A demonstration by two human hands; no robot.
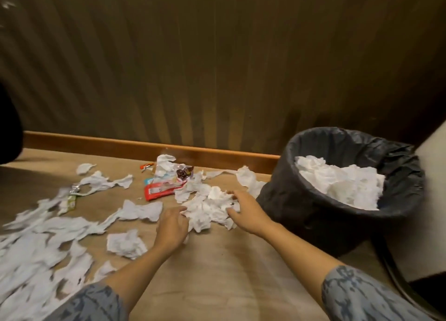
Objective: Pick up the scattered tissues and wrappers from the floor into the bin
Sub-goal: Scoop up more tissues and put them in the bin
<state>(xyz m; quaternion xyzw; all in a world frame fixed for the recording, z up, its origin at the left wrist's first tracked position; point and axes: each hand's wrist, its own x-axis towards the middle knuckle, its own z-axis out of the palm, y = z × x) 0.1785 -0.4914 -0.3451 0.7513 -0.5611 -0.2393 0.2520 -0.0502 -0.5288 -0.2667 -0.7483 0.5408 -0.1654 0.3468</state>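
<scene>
A clump of crumpled white tissues (pixel 207 209) lies on the tan floor between my two hands. My left hand (pixel 171 226) touches its left side with fingers bent toward it. My right hand (pixel 246 212) curls round its right side, fingers on the paper. A bin lined with a black bag (pixel 313 200) stands to the right, holding white tissues (pixel 342 183). A red wrapper (pixel 161 190) and a brown-and-clear wrapper (pixel 179 172) lie just beyond the clump. Several more tissues (pixel 43 243) cover the floor at left.
A wooden skirting board (pixel 144 147) runs along a ribbed dark wall behind the litter. A green-and-silver wrapper (pixel 72 195) lies at left, a small orange scrap (pixel 144 166) near the skirting. A dark object (pixel 9 127) sits at the far left edge, dark furniture (pixel 415 291) at lower right.
</scene>
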